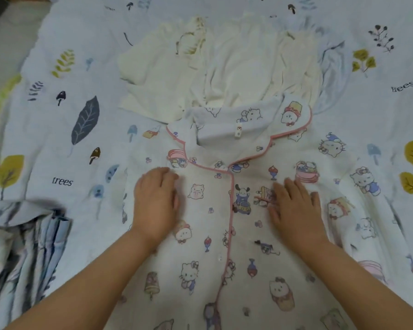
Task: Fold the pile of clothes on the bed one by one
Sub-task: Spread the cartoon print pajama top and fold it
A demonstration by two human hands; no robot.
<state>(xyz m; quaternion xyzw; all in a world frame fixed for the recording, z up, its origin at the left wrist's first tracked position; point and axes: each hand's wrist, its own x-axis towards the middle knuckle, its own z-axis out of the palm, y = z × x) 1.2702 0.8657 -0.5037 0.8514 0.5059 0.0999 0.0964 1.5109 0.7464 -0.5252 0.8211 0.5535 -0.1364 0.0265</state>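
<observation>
A white pajama shirt (208, 234) with cartoon prints and pink piping lies spread flat, front up, collar pointing away from me. My left hand (155, 201) presses palm down on its left chest panel. My right hand (293, 208) rests flat on the right chest panel, fingers straight. Both hands sit either side of the pink button placket. Behind the collar lies a pile of cream-coloured clothes (215, 67), crumpled and partly under the shirt's collar.
The bed sheet (57, 129) is pale blue with leaf, tree and mushroom prints. A bunched blue striped blanket (22, 248) sits at the lower left beside the shirt.
</observation>
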